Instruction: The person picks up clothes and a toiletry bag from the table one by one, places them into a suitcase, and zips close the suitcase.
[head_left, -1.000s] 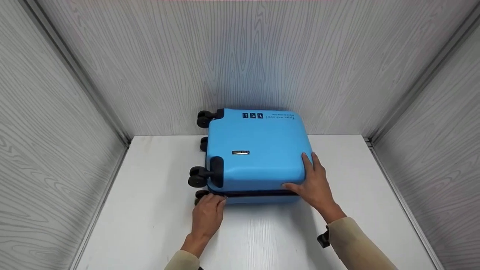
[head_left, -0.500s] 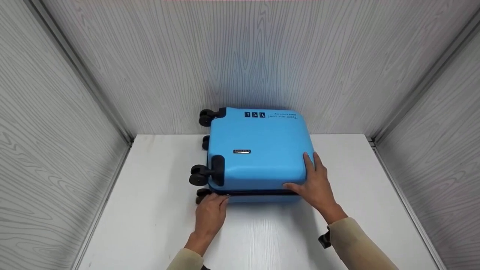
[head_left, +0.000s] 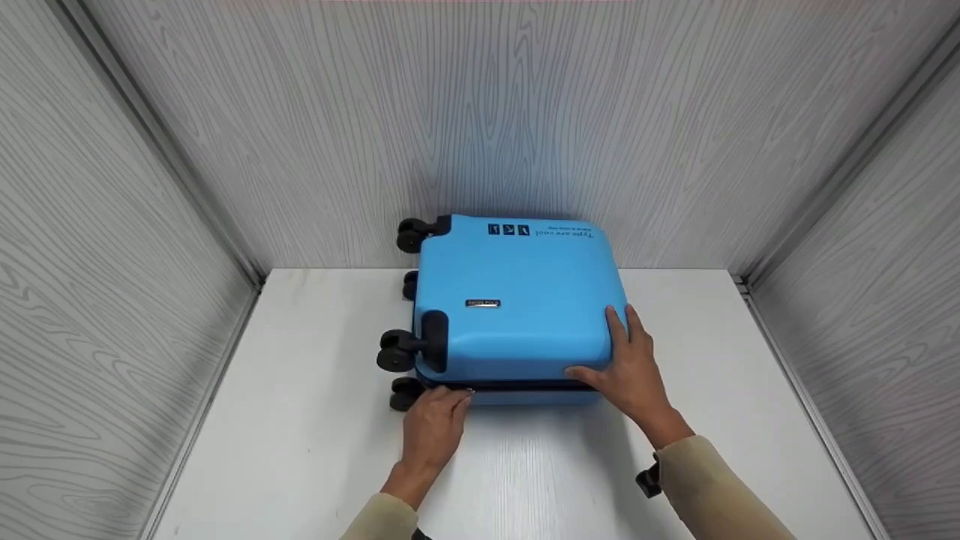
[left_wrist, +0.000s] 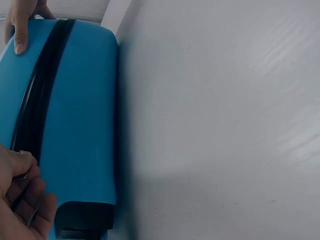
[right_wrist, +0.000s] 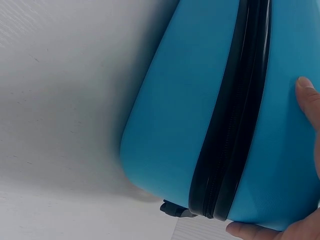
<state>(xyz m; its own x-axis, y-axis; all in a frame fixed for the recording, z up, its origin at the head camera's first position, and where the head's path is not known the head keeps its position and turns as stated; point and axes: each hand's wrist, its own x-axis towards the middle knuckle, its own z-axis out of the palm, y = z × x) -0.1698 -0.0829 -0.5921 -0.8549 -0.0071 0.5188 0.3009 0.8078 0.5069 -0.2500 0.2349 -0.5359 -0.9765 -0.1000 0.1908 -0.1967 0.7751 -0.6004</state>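
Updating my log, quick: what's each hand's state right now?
Left hand: closed, pinching the zip pull.
Right hand: open, resting against the suitcase.

White surface; blue suitcase (wheeled) atop.

Toward the back edge of the smooth, faintly shiny tabletop, the suitcase looks like satiny hard plastic with glossy trim strips; the wood-grained back wall is matt.

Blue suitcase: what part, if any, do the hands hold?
The left hand pinches what looks like the zipper pull, on the dark seam near the wheels. The right hand rests on the suitcase, at its near right corner.
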